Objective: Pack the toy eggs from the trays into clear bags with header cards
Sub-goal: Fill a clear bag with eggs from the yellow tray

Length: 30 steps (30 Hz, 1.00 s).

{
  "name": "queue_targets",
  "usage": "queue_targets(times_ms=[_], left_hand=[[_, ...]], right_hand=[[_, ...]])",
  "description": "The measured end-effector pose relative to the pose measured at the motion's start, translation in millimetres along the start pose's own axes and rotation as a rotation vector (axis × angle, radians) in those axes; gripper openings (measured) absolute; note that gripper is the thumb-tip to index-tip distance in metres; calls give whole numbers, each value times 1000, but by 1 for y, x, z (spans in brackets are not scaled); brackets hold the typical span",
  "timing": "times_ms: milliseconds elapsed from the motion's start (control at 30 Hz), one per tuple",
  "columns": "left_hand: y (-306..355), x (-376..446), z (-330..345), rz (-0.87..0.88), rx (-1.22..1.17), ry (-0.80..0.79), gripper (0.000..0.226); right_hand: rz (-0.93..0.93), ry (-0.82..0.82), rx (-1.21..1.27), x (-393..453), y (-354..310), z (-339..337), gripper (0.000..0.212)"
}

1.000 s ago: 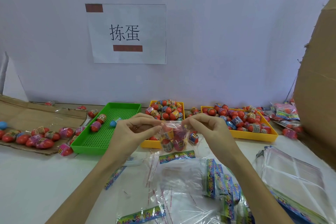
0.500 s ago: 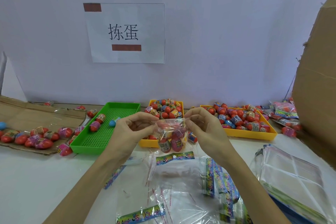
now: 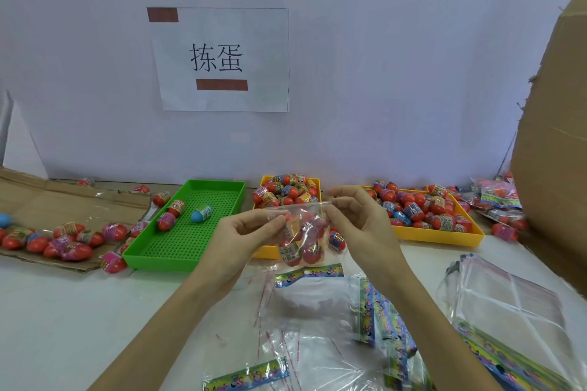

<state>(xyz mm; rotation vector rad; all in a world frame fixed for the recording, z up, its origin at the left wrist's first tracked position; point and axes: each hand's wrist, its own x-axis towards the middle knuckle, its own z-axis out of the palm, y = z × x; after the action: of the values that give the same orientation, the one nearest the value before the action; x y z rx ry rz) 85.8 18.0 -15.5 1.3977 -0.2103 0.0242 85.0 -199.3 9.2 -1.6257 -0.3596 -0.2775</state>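
A clear bag [image 3: 301, 236] with several red toy eggs inside hangs in the air over the table's middle. My left hand [image 3: 244, 238] pinches its top left corner and my right hand [image 3: 359, 222] pinches its top right edge. Behind the bag stands a yellow tray [image 3: 263, 252] heaped with eggs, and a wider yellow tray [image 3: 444, 236] of eggs lies to the right. A green tray [image 3: 190, 241] on the left holds three eggs. Empty clear bags with colourful header cards [image 3: 309, 273] lie spread below my hands.
Flattened cardboard [image 3: 47, 203] at the left carries loose eggs. A stack of bags [image 3: 514, 311] lies at the right front, filled bags [image 3: 498, 197] at the back right, and a tall cardboard box [image 3: 559, 152] rises on the right. A paper sign [image 3: 222, 60] hangs on the wall.
Both hands with the bag have shifted slightly; the right hand now holds the bag's top edge a little higher than the left.
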Motion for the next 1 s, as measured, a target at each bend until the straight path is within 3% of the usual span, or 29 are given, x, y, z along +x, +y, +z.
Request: queue_targets(times_ms=[200, 300, 500, 600, 667, 733, 833, 933, 1000], left_hand=[[0, 4, -2, -6, -187, 67, 40], [0, 5, -2, -11, -198, 75, 40], [0, 4, -3, -126, -324, 14, 36], [0, 5, 2, -167, -453, 63, 20], [0, 7, 2, -146, -523, 134, 16], [1, 8, -1, -95, -479, 182, 13], [2, 7, -5, -29, -324, 133, 17], [0, 5, -11, 15, -40, 1, 53], [-2, 1, -10, 41, 100, -134, 55]], right_hand=[[116, 7, 43, -4, -1, 6, 27], [164, -14, 45, -5, 2, 8, 21], [307, -59, 358, -4, 2, 4, 19], [367, -61, 458, -3, 1, 8, 31], [384, -63, 357, -4, -1, 12, 41], [392, -83, 210, -5, -1, 13, 39], [344, -39, 149, -8, 1, 16, 16], [295, 23, 114, -7, 1, 13, 10], [287, -41, 103, -6, -2, 9, 12]])
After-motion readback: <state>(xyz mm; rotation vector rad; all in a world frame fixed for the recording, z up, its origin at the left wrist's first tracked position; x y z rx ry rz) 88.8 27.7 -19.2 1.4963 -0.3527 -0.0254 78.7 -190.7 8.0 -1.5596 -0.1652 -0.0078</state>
